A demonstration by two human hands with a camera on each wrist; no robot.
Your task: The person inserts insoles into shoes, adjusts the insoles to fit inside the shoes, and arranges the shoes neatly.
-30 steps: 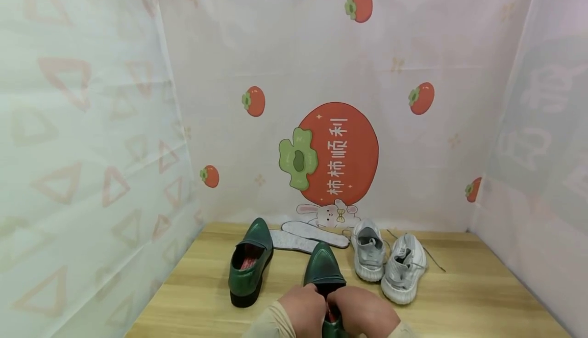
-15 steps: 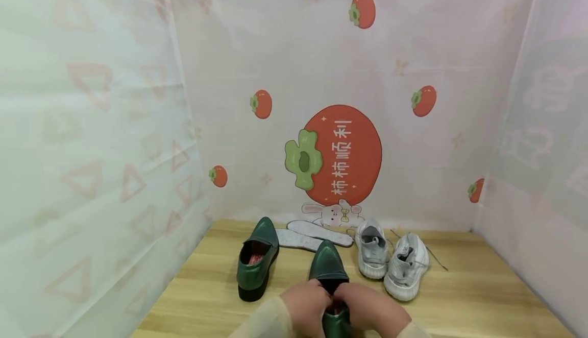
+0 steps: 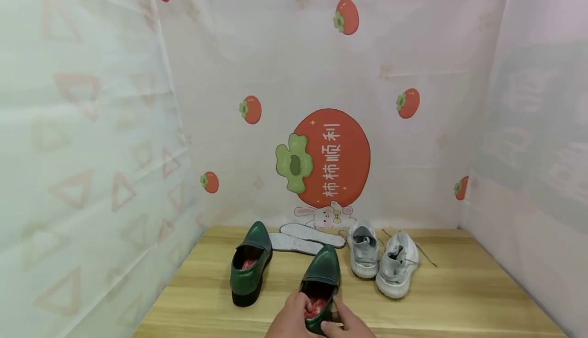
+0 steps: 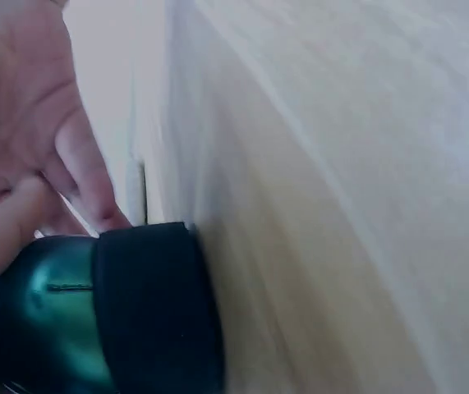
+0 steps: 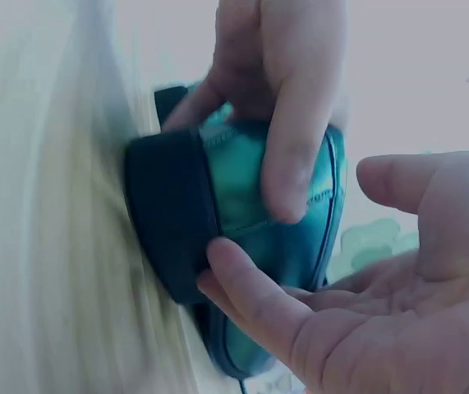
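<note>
A green pointed loafer (image 3: pixel 323 269) stands at the front of the wooden table, toe away from me, a red patterned lining showing inside. My left hand (image 3: pixel 290 320) grips its left side and heel, one digit over the rim. In the right wrist view, fingers of the left hand (image 5: pixel 300 74) lie against the green heel (image 5: pixel 242 185). There my right hand (image 5: pixel 415 304) has its palm spread and thumb apart, fingertips touching the heel's edge. Its black sole block (image 4: pixel 160 308) appears close to the tabletop in the left wrist view. The matching loafer (image 3: pixel 250 271) stands to the left.
Two grey insoles (image 3: pixel 312 235) lie overlapping at the back. A pair of light grey sneakers, the left sneaker (image 3: pixel 364 251) and the right sneaker (image 3: pixel 397 266), stands right of the loafer with loose laces. Printed cloth walls (image 3: pixel 257 164) enclose the wooden table (image 3: pixel 450 297).
Both hands have drawn back from the shoe's opening toward its heel and sides, uncovering the red lining. The right hand has come out of the shoe. The head view has shifted slightly.
</note>
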